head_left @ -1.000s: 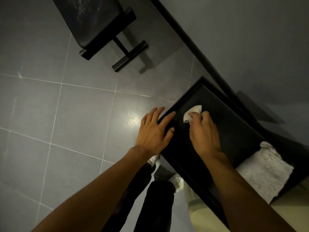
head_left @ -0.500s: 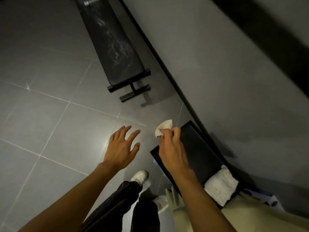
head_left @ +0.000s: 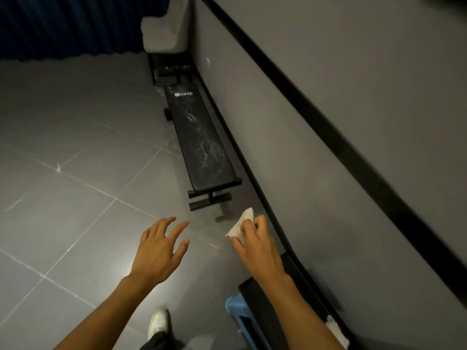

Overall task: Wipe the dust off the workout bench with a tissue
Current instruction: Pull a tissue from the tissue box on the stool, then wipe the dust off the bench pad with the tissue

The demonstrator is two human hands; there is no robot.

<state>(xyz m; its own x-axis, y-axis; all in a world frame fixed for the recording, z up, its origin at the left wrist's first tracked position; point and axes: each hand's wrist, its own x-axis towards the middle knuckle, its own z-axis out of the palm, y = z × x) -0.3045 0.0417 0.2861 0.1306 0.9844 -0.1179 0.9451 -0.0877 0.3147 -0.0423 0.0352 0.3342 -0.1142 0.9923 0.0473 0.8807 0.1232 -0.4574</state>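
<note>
A long black workout bench (head_left: pixel 199 140) lies on the tiled floor along the grey wall, its pad streaked with pale dust. Its T-shaped foot faces me. My right hand (head_left: pixel 257 246) pinches a crumpled white tissue (head_left: pixel 241 224) in the air, short of the bench's near end. My left hand (head_left: pixel 159 248) hovers beside it over the floor, fingers spread, holding nothing.
A black tray-like stand (head_left: pixel 283 299) sits by the wall at lower right, with a white towel (head_left: pixel 337 332) and a blue stool (head_left: pixel 235 314) beside it. A grey seat (head_left: pixel 165 29) stands beyond the bench. Grey wall with a black stripe runs on the right. My white shoe (head_left: pixel 158 320) shows below.
My right hand lifted the tissue off the black stand and carried it away. The view swung up towards the bench, which now shows at full length. My left hand left the stand's edge.
</note>
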